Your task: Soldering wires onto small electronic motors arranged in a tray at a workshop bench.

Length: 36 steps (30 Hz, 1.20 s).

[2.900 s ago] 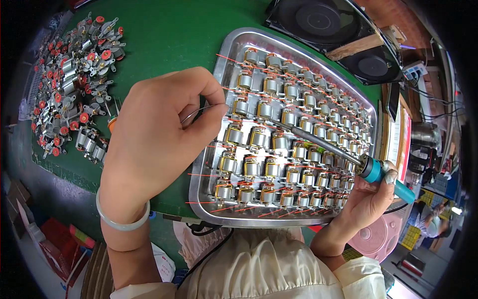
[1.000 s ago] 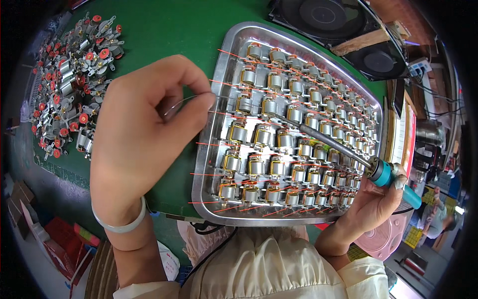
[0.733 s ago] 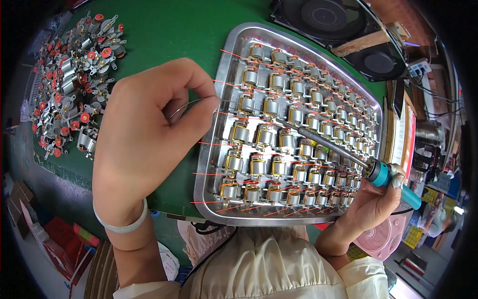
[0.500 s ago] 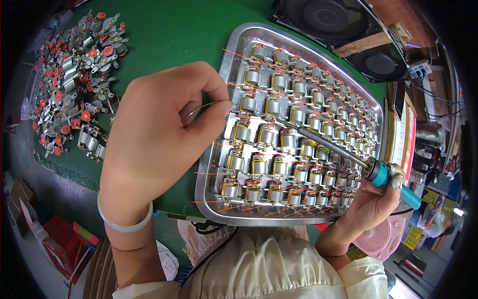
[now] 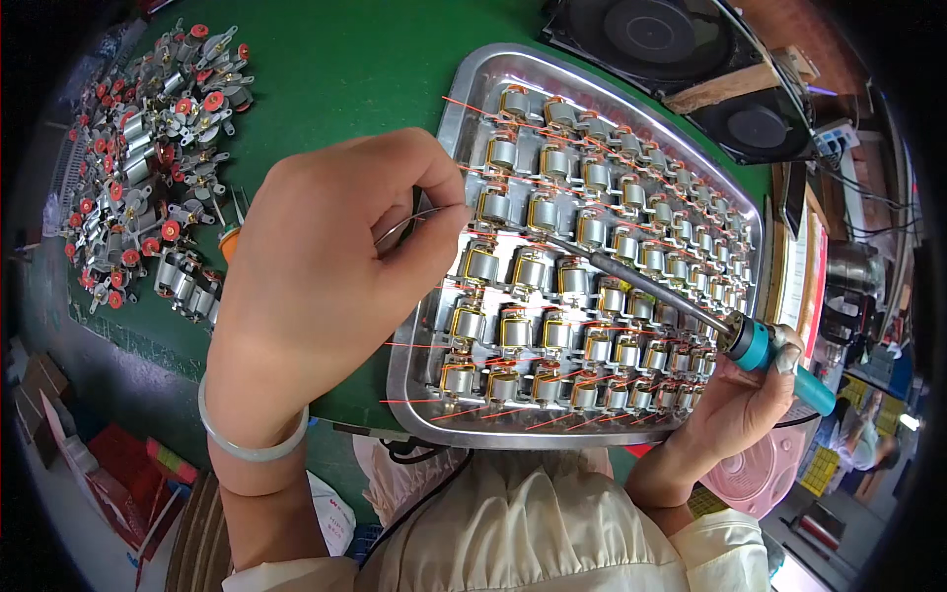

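My left hand (image 5: pixel 330 261) is closed in a pinch over the near-left part of a metal tray (image 5: pixel 419 429). Thin silvery solder wire (image 5: pixel 399 226) loops through its fingers, and the end reaches toward the motors. My right hand (image 5: pixel 735 409) grips a soldering iron (image 5: pixel 758 347) by its teal handle. The iron's shaft slants left across the tray, its tip close to a motor (image 5: pixel 543 213) in the left columns. Rows of small silver motors fill the tray, with thin red wires (image 5: pixel 416 345) sticking out past its left side. Whether the tip touches metal I cannot tell.
A heap of silver metal parts with red discs (image 5: pixel 148 168) lies on the green table (image 5: pixel 326 59) at the left. Beside it is an orange-handled tool (image 5: pixel 230 243). Black fans (image 5: pixel 646 35) stand at the back right. A pink fan (image 5: pixel 755 474) sits below, right.
My left hand has shifted slightly right and down with the solder wire, uncovering the orange-handled tool behind it. The soldering iron and right hand have hardly moved.
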### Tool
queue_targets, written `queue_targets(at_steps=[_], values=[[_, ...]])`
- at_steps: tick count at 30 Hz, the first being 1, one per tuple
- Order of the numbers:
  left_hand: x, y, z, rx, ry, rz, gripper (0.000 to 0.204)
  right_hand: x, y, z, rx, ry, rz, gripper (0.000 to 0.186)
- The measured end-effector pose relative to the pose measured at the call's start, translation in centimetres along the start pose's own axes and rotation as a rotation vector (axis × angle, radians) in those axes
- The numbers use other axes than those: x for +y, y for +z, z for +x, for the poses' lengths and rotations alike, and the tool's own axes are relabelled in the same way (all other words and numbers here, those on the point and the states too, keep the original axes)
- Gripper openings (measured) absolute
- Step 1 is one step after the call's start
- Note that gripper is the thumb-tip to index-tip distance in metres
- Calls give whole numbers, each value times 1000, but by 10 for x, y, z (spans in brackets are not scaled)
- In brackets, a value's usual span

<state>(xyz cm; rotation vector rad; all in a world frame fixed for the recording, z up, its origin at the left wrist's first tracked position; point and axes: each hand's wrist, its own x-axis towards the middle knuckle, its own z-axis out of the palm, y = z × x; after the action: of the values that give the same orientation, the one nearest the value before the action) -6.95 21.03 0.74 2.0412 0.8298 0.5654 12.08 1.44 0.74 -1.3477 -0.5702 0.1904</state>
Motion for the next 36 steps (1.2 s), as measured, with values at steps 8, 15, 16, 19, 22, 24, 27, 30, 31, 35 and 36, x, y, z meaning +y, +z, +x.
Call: queue_targets(at_steps=[8,15,16,19,22,24,27,30,31,35,36], values=[[1,-12,0,24,-87,-26,6,-3,1,-1,10,-1,103,23],[-4,-23,-3,50,-117,25,6,-8,2,-2,-64,0,171,26],[-5,-23,-2,58,-107,21,6,-8,3,-3,-62,-1,170,26],[-6,-24,-2,18,-112,40,7,-8,11,-8,63,-42,62,27],[-5,-24,-2,-26,-140,50,6,-7,14,-12,-62,-31,-48,29],[-4,-25,-2,-23,-139,67,6,-6,21,-14,-54,-39,-54,29],[-4,-25,-3,-13,-141,72,6,-4,23,-14,-47,-42,-70,29],[-6,-23,-3,-10,-123,76,6,-4,23,-15,-62,-32,-82,28],[-5,-23,-3,-11,-107,95,7,-4,24,-15,-78,-24,-81,28],[-6,-20,-3,18,-120,28,7,-3,25,-15,-63,-30,-62,27],[-5,-20,-3,16,-103,51,7,-3,26,-15,-55,-38,-68,26]])
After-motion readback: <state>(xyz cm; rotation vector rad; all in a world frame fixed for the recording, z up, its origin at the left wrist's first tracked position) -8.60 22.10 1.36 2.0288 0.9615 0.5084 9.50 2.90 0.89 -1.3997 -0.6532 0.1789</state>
